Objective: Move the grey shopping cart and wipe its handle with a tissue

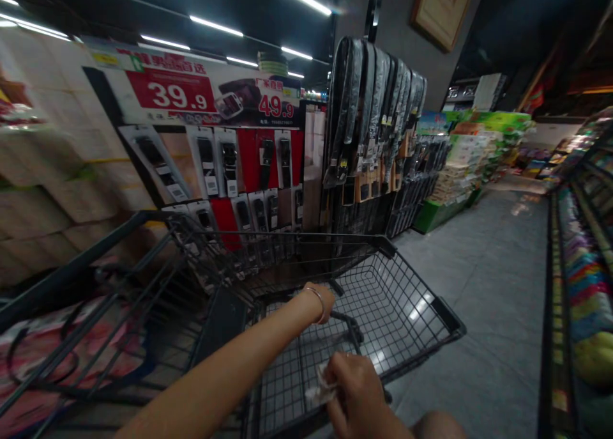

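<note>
A dark wire-mesh shopping cart (412, 298) fills the lower middle of the view, tilted, its black rim running from the left foreground up to the far corner and down to the right. Behind it stands a display rack of black belts (378, 107) hanging in a dense row, and left of that a red and white board of boxed belt buckles (230, 164) under price signs reading 39.9 and 49.9. A grey tiled aisle floor (488, 285) stretches off to the right, edged by shelves of colourful packaged goods (584, 285).

The left hand (325, 298) reaches forward over the cart with a thin bracelet (318, 301) at the wrist; it bends down past the cart's inner rail, so its fingers are mostly hidden and I cannot tell how far it is closed or whether it grips the rail.

The right hand (357, 388) is nearer the camera, just above the cart's near basket edge, fingers curled and pinched on a small crumpled piece of whitish paper or plastic (320, 391), which sticks out to the left of the knuckles, above the mesh
</note>
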Demonstrator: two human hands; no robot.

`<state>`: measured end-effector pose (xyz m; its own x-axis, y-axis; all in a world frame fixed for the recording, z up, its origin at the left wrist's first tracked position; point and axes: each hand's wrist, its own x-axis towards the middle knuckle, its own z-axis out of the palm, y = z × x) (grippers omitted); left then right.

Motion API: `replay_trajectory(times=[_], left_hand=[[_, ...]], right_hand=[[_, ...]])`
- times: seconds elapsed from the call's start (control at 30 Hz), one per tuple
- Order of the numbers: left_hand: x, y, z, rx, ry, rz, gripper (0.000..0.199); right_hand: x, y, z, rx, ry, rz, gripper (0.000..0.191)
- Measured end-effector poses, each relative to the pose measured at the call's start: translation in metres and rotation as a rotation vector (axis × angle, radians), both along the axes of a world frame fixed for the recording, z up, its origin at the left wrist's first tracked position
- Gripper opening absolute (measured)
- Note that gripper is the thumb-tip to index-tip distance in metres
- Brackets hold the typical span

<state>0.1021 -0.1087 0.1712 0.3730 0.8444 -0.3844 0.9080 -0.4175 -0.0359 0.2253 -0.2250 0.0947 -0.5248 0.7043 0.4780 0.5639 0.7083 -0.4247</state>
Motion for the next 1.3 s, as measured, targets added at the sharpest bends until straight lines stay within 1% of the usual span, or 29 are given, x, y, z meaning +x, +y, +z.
replay_trajectory(times=[0.07, 0.17, 0.23, 0.3, 0.37, 0.47, 0.57, 0.63, 0.7, 0.77, 0.87, 0.97, 1.03, 1.1, 1.17, 1.3], left_hand=[[0.004, -0.012, 0.021, 0.009, 0.007, 0.008, 0.033], [0.002, -0.038, 0.051, 0.076, -0.046, 0.048, 0.039], [-0.006, -0.059, 0.062, 0.146, -0.075, 0.139, 0.042], [-0.022, -0.082, 0.064, 0.218, -0.041, 0.259, 0.046], [-0.042, -0.105, 0.057, 0.240, -0.018, 0.352, 0.044], [-0.077, -0.133, 0.036, 0.288, -0.051, 0.481, 0.044], [-0.110, -0.151, 0.014, 0.339, -0.084, 0.607, 0.048], [-0.128, -0.156, 0.002, 0.336, -0.075, 0.684, 0.052], [-0.142, -0.156, -0.006, 0.344, -0.068, 0.716, 0.058], [-0.150, -0.152, -0.010, 0.376, -0.076, 0.697, 0.060], [-0.156, -0.142, -0.010, 0.400, -0.079, 0.684, 0.063], [-0.162, -0.133, -0.010, 0.383, -0.067, 0.701, 0.069], [-0.166, -0.128, -0.011, 0.383, -0.063, 0.707, 0.070], [-0.169, -0.124, -0.013, 0.396, -0.059, 0.712, 0.071], [-0.171, -0.121, -0.014, 0.413, -0.057, 0.719, 0.070], [-0.173, -0.118, -0.013, 0.441, -0.060, 0.739, 0.065]], right_hand=[[-0.006, 0.004, 0.000, 0.012, -0.003, -0.040, 0.017], [-0.016, 0.013, 0.003, -0.039, -0.059, -0.139, 0.017], [-0.024, 0.020, 0.006, -0.068, -0.120, -0.202, 0.018], [-0.032, 0.027, 0.009, -0.091, -0.179, -0.247, 0.017], [-0.040, 0.034, 0.013, -0.107, -0.220, -0.265, 0.013], [-0.052, 0.044, 0.019, -0.114, -0.265, -0.287, 0.008], [-0.064, 0.055, 0.024, -0.104, -0.310, -0.307, 0.006], [-0.072, 0.063, 0.026, -0.103, -0.336, -0.303, 0.006], [-0.080, 0.072, 0.028, -0.117, -0.357, -0.302, 0.008], [-0.087, 0.080, 0.028, -0.138, -0.367, -0.313, 0.011], [-0.097, 0.091, 0.025, -0.161, -0.336, -0.312, 0.014], [-0.102, 0.100, 0.021, -0.164, -0.245, -0.255, 0.017], [-0.105, 0.103, 0.020, -0.184, -0.162, -0.181, 0.022], [-0.109, 0.102, 0.023, -0.239, -0.078, -0.080, 0.027], [-0.116, 0.098, 0.029, -0.320, -0.002, 0.037, 0.030], [-0.135, 0.089, 0.044, -0.487, 0.082, 0.272, 0.026]])
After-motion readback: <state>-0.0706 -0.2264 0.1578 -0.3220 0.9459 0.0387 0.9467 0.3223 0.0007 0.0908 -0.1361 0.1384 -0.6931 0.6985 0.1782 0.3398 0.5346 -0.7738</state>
